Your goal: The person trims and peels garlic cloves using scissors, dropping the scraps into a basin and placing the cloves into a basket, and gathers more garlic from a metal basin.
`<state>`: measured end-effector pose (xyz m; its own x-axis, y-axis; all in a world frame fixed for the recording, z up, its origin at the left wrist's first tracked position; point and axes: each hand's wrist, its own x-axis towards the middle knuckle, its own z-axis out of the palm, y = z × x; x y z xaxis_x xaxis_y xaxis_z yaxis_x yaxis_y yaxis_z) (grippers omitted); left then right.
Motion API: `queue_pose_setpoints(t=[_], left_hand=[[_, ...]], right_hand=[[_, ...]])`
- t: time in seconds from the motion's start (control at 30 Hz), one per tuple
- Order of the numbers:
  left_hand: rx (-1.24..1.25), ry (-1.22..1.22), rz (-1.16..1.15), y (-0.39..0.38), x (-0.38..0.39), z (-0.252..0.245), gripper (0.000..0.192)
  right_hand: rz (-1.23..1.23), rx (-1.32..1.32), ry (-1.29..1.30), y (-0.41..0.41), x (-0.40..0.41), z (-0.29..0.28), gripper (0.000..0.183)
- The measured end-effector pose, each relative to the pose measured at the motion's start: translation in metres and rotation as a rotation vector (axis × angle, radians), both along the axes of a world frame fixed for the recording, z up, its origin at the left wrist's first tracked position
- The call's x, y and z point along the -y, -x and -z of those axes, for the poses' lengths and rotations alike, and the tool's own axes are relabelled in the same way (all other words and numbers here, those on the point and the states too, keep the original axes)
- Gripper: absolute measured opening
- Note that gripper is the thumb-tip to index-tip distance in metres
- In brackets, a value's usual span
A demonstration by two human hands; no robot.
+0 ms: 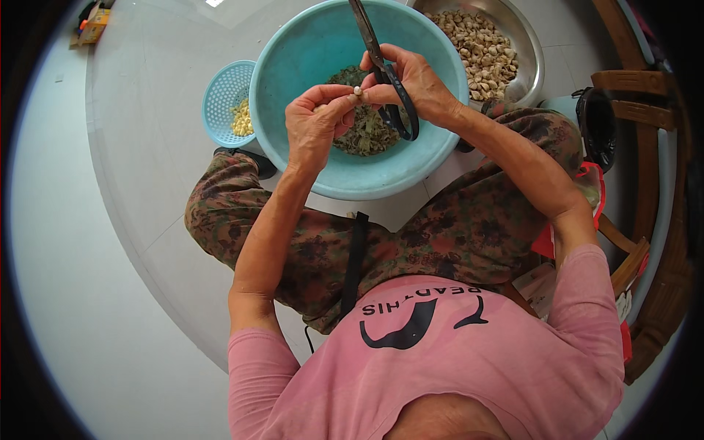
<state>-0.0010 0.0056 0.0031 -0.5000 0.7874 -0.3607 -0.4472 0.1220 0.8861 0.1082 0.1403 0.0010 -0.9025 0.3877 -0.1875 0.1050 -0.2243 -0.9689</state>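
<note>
Between the fingertips of both hands is a small whitish garlic clove (357, 91), over the large light-blue plastic basin (280, 148). My left hand (313, 124) pinches the clove with thumb and forefinger, the other fingers curled. My right hand (426, 85) touches the clove with its thumb and also holds scissors (410, 107). Their black handles hang around the fingers and the dark blades point away from me. A heap of greenish-brown skins and scraps (366, 137) lies on the basin's bottom, partly hidden by my hands.
Left of the basin stands a light-blue plastic colander (223, 88) with pale peeled cloves (242, 118). A steel bowl (531, 55) of unpeeled garlic cloves (478, 49) is at the far right. A bin with a black bag (597, 129) and wooden furniture (632, 85) flank my right knee.
</note>
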Motion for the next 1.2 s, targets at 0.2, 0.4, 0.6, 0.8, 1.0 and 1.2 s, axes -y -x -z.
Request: queue_pose_setpoints(t=[0.2, 0.4, 0.6, 0.8, 1.0, 1.2], left_hand=[[-0.09, 0.012, -0.079, -0.006, -0.004, -0.009, 0.012], [-0.067, 0.054, 0.021, 0.0, -0.001, -0.003, 0.016], [-0.068, 0.051, 0.026, -0.002, -0.001, -0.001, 0.016], [-0.067, 0.054, 0.026, -0.004, 0.0, 0.0, 0.016], [-0.055, 0.029, 0.025, -0.006, 0.001, -0.001, 0.015], [-0.04, -0.005, 0.019, -0.006, 0.0, -0.002, 0.018]], right_hand=[[-0.052, -0.012, -0.003, 0.0, -0.001, -0.004, 0.03], [-0.081, -0.008, -0.011, -0.001, -0.003, -0.001, 0.029], [-0.101, -0.008, -0.039, -0.002, -0.006, -0.001, 0.027], [-0.1, -0.046, -0.024, 0.0, -0.006, -0.002, 0.03], [-0.112, -0.03, -0.118, 0.001, -0.007, -0.004, 0.03], [-0.033, -0.031, 0.014, 0.001, -0.006, -0.008, 0.029]])
